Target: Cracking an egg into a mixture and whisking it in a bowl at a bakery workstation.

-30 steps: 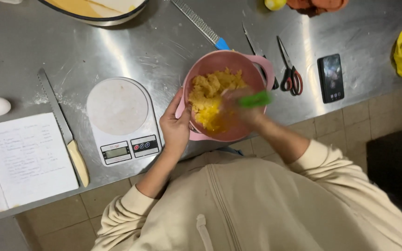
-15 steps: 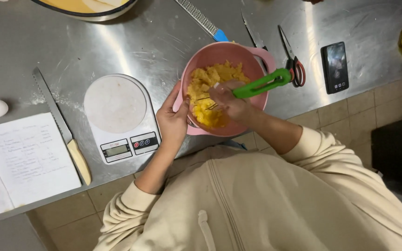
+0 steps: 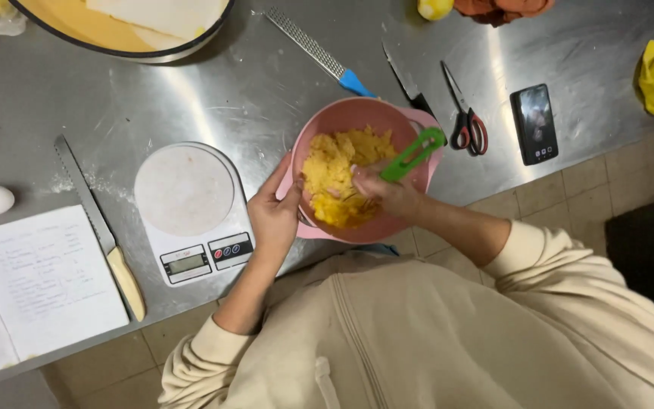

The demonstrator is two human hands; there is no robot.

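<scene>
Steel counter: pink bowl between both hands, left, right.

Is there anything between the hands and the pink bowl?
Nothing visible. The left hand already grips the pink bowl by its rim, and the right hand is inside it, holding the green-handled tool in the yellow mash.

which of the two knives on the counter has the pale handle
The long serrated knife left of the scale; the other knife, behind the pink bowl, has a dark handle.
</scene>
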